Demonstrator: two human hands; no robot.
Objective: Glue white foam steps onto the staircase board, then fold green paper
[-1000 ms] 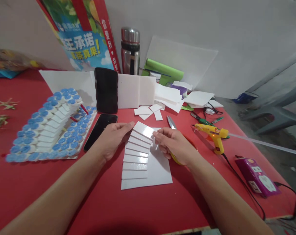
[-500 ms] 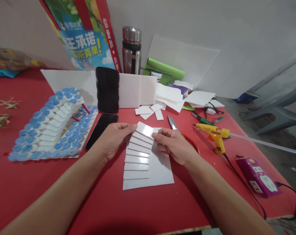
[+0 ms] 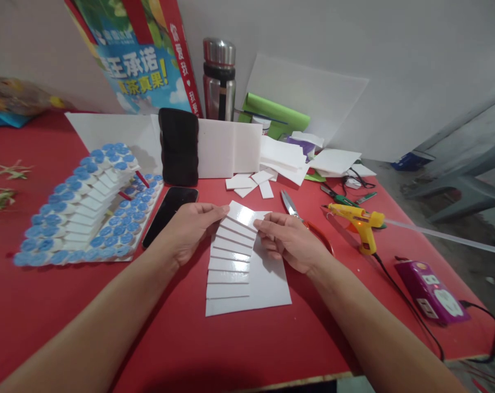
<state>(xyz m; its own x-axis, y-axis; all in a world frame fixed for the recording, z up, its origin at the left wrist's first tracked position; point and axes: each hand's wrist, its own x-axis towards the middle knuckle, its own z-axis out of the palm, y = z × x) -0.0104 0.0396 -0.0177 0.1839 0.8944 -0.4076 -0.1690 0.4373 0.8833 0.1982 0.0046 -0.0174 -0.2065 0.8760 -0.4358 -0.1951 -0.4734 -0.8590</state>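
Observation:
A white rectangular board (image 3: 270,284) lies flat on the red table, bearing a curved, overlapping row of several white strips (image 3: 229,277) like fanned stair steps. At the far end of that row, the topmost white strip (image 3: 242,214) is between my hands. My left hand (image 3: 192,232) pinches its left edge with thumb and fingertips. On the opposite edge, the thumb and fingers of my right hand (image 3: 290,240) are closed, the other fingers curled over the board. Scissors (image 3: 289,204) with orange handles lie just beyond my right hand, partly hidden by it.
To the left stands a model staircase (image 3: 89,210) edged with blue-topped discs, beside a phone (image 3: 163,215). A yellow glue gun (image 3: 358,218) and purple power box (image 3: 431,292) with cords lie right. Loose white pieces (image 3: 243,183), a black case (image 3: 179,147) and a steel flask (image 3: 218,82) are behind.
Both hands keep their hold on the topmost strip, with only a slight shift to the right in the picture. More of the scissors' orange handles shows now.

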